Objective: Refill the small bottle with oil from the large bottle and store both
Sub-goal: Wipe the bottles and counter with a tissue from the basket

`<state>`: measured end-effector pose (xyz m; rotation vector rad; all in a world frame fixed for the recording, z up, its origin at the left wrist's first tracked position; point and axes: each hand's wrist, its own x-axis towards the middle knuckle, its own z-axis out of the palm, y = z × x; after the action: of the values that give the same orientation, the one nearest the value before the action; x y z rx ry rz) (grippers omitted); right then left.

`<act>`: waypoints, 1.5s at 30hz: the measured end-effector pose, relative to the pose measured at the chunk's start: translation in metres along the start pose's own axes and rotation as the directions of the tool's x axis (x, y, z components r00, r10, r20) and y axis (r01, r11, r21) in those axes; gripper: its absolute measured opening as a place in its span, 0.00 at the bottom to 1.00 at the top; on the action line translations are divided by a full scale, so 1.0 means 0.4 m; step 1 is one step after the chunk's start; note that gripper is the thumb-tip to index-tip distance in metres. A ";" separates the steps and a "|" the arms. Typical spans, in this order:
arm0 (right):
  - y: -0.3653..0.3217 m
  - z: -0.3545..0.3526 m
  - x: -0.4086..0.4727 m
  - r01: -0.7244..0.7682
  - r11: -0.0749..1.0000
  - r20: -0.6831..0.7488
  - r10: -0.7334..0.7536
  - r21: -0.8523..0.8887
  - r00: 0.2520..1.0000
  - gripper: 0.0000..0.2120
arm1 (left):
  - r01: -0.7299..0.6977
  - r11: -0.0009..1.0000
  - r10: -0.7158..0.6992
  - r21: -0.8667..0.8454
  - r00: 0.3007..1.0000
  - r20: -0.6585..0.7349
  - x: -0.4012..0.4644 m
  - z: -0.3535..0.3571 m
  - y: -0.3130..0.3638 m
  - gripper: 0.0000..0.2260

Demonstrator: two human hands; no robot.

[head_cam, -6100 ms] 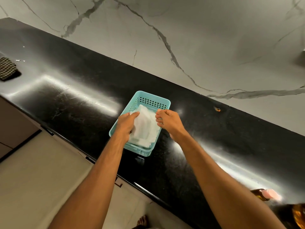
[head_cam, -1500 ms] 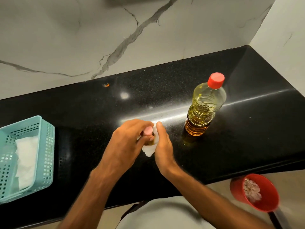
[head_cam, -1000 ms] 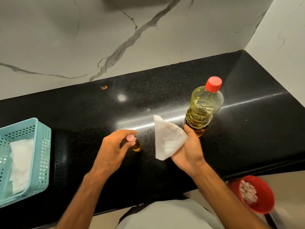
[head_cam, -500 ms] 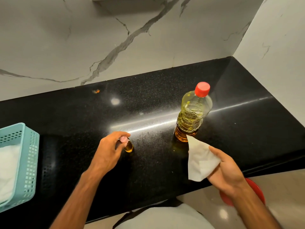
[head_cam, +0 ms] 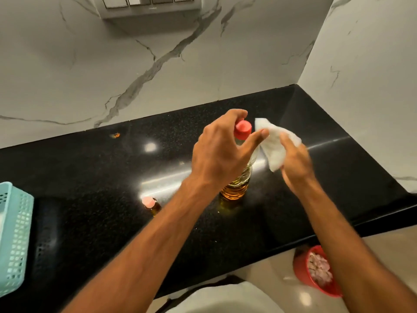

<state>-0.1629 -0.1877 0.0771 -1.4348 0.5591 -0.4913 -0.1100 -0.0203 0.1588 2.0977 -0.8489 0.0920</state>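
The large oil bottle (head_cam: pixel 237 188) with a red cap (head_cam: pixel 242 129) stands upright on the black counter (head_cam: pixel 90 168). My left hand (head_cam: pixel 221 152) curls around its neck just under the cap, hiding the upper body. My right hand (head_cam: pixel 293 163) holds a white tissue (head_cam: pixel 274 146) right beside the cap. The small bottle (head_cam: pixel 151 205), pink-capped and holding amber oil, stands alone on the counter to the left, with no hand on it.
A teal plastic basket (head_cam: pixel 15 236) sits at the counter's left edge. A red bin (head_cam: pixel 316 271) with scraps stands on the floor at lower right. Marble walls meet in a corner behind the counter; a switch panel (head_cam: pixel 149 5) hangs above.
My left hand let go of the small bottle and moved right to the large bottle's neck. My right hand lifted the tissue from near the counter's front edge up beside the cap.
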 end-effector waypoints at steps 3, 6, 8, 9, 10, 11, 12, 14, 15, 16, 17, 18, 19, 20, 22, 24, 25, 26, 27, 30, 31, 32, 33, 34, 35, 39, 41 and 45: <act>-0.008 0.046 0.031 0.075 0.992 0.282 -0.045 -0.099 0.958 0.11 | 0.043 0.983 -0.043 0.180 0.999 -0.006 0.019 0.042 -0.009 0.25; 0.008 0.072 0.044 0.048 0.996 0.453 -0.007 -0.078 0.892 0.15 | 0.063 0.930 -0.061 0.363 0.998 -0.017 0.020 0.041 -0.047 0.22; 0.017 0.079 0.055 0.011 1.000 0.503 0.002 -0.022 0.864 0.19 | -0.010 0.920 0.002 0.392 1.000 0.022 0.025 0.027 -0.060 0.21; 0.020 0.082 0.061 -0.017 1.000 0.528 0.009 0.011 0.849 0.21 | -0.074 0.923 0.048 0.378 0.996 0.078 0.029 0.020 -0.062 0.21; 0.021 0.088 0.066 -0.056 0.998 0.558 0.022 0.043 0.829 0.23 | -0.138 0.922 0.090 0.361 0.985 0.146 0.035 0.011 -0.062 0.20; 0.020 0.093 0.071 -0.100 0.992 0.598 0.034 0.077 0.801 0.25 | -0.186 0.919 0.118 0.346 0.971 0.208 0.041 0.001 -0.057 0.20; 0.019 0.098 0.073 -0.133 0.986 0.634 0.037 0.104 0.772 0.25 | -0.218 0.918 0.135 0.332 0.957 0.255 0.048 -0.010 -0.051 0.20; 0.023 0.110 0.074 -0.181 0.974 0.680 0.039 0.139 0.732 0.25 | -0.248 0.924 0.161 0.292 0.943 0.292 0.062 -0.043 -0.036 0.19; 0.025 0.114 0.071 -0.198 0.968 0.693 0.036 0.155 0.720 0.24 | -0.258 0.930 0.175 0.261 0.937 0.302 0.070 -0.064 -0.028 0.19; 0.030 0.119 0.066 -0.213 0.962 0.710 0.027 0.174 0.704 0.23 | -0.263 0.938 0.184 0.226 0.930 0.318 0.077 -0.087 -0.022 0.18; 0.037 0.121 0.059 -0.232 0.954 0.731 0.020 0.191 0.682 0.22 | -0.263 0.945 0.187 0.196 0.922 0.339 0.083 -0.111 -0.018 0.18; 0.046 0.122 0.052 -0.263 0.944 0.759 0.023 0.198 0.650 0.22 | -0.257 0.950 0.180 0.175 0.914 0.363 0.087 -0.134 -0.015 0.19; 0.054 0.124 0.044 -0.303 0.933 0.790 0.034 0.195 0.613 0.23 | -0.245 0.955 0.167 0.167 0.909 0.381 0.088 -0.154 -0.014 0.20; 0.059 0.126 0.037 -0.319 0.930 0.804 0.046 0.182 0.592 0.24 | -0.233 0.958 0.154 0.164 0.907 0.393 0.088 -0.167 -0.012 0.20; 0.058 0.138 0.029 -0.306 0.935 0.804 0.041 0.178 0.593 0.23 | -0.218 0.963 0.139 0.160 0.906 0.399 0.081 -0.175 -0.005 0.20; 0.037 0.153 0.027 -0.286 0.928 0.812 -0.028 0.237 0.583 0.19 | -0.215 0.965 0.141 0.148 0.907 0.398 0.078 -0.170 0.003 0.19; 0.027 0.161 0.027 -0.287 0.922 0.831 -0.060 0.258 0.554 0.17 | -0.220 0.965 0.146 0.144 0.904 0.401 0.080 -0.168 0.006 0.18; 0.027 0.168 0.026 -0.311 0.913 0.856 -0.072 0.263 0.512 0.16 | -0.224 0.964 0.149 0.142 0.900 0.409 0.081 -0.167 0.006 0.17; 0.035 0.172 0.024 -0.350 0.904 0.873 -0.048 0.244 0.485 0.15 | -0.224 0.964 0.147 0.141 0.896 0.418 0.082 -0.169 0.004 0.17; 0.103 0.161 0.021 -0.480 0.868 0.856 0.148 0.127 0.495 0.20 | -0.185 0.975 0.121 0.126 0.907 0.403 0.074 -0.180 -0.008 0.16; 0.126 0.155 0.016 -0.522 0.848 0.842 0.215 0.090 0.495 0.21 | -0.165 0.980 0.110 0.115 0.917 0.383 0.069 -0.183 -0.011 0.16; 0.146 0.150 0.008 -0.568 0.821 0.826 0.277 0.062 0.491 0.23 | -0.148 0.983 0.101 0.107 0.928 0.358 0.064 -0.185 -0.013 0.17; 0.166 0.147 0.000 -0.615 0.787 0.812 0.328 0.048 0.483 0.24 | -0.133 0.986 0.093 0.103 0.940 0.328 0.060 -0.184 -0.015 0.18; 0.182 0.143 -0.009 -0.654 0.755 0.802 0.363 0.045 0.474 0.24 | -0.121 0.987 0.086 0.107 0.954 0.289 0.058 -0.183 -0.016 0.20; 0.193 0.141 -0.020 -0.680 0.731 0.792 0.387 0.049 0.473 0.24 | -0.111 0.987 0.079 0.119 0.967 0.241 0.056 -0.181 -0.016 0.21; 0.230 0.128 -0.058 -0.736 0.668 0.739 0.441 0.109 0.509 0.27 | -0.060 0.976 0.052 0.208 0.998 0.040 0.048 -0.186 -0.009 0.21; 0.243 0.126 -0.072 -0.776 0.606 0.671 0.505 0.173 0.544 0.30 | -0.039 0.967 0.050 0.251 0.998 -0.040 0.044 -0.190 -0.004 0.20; 0.266 0.109 -0.079 -0.731 0.582 0.494 0.547 0.356 0.676 0.33 | -0.018 0.959 0.057 0.284 0.990 -0.129 0.035 -0.201 0.002 0.20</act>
<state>-0.1618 -0.1257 -0.0245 -0.6546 0.5725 0.2072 -0.0816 0.0311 0.2155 2.3092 -0.8315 0.3937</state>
